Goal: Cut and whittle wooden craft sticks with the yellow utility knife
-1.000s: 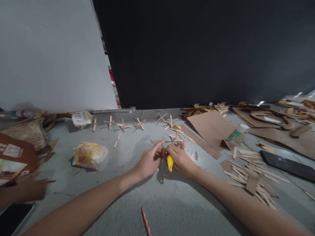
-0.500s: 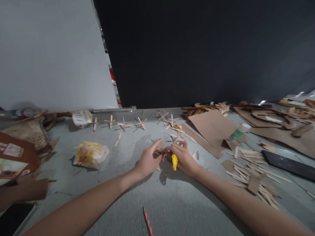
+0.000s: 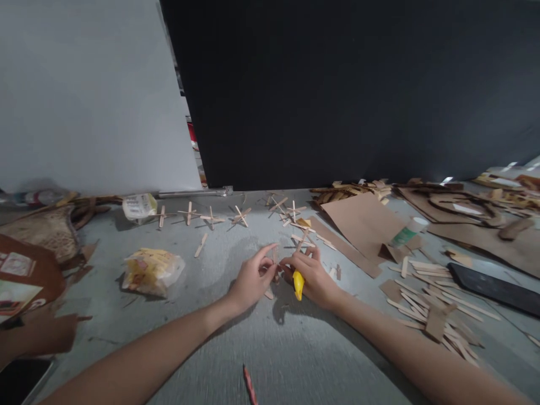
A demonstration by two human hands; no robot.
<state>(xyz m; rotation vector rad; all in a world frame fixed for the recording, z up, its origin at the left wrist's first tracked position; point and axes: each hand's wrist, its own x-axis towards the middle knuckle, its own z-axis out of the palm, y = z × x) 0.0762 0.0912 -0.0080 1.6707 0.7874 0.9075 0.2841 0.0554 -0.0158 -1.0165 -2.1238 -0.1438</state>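
Observation:
My left hand (image 3: 252,279) is closed, its fingers pinching a short wooden stick (image 3: 274,256) that stands nearly upright. Close beside it, my right hand (image 3: 314,275) is closed around a small yellow object (image 3: 298,285) that pokes out below the fingers; its kind is unclear. The right fingertips meet the piece in the left hand, and the exact contact is hidden. Another wooden stick (image 3: 302,240) shows just beyond the right fingers. Under the left hand lies a wooden scrap (image 3: 269,294). Behind the hands stand several crossed-stick pieces (image 3: 241,216).
Loose sticks (image 3: 415,301), brown cardboard (image 3: 363,219) and a black phone (image 3: 493,287) lie at right. At left are a yellow-printed plastic bag (image 3: 152,271), a white cup (image 3: 139,207) and a brown packet (image 3: 25,275). A red pencil-like stick (image 3: 249,385) lies in front; a dark panel (image 3: 337,95) rises behind.
The view has shifted slightly. Both hands keep nearly the same place and grip, with only small finger movements at the stick.

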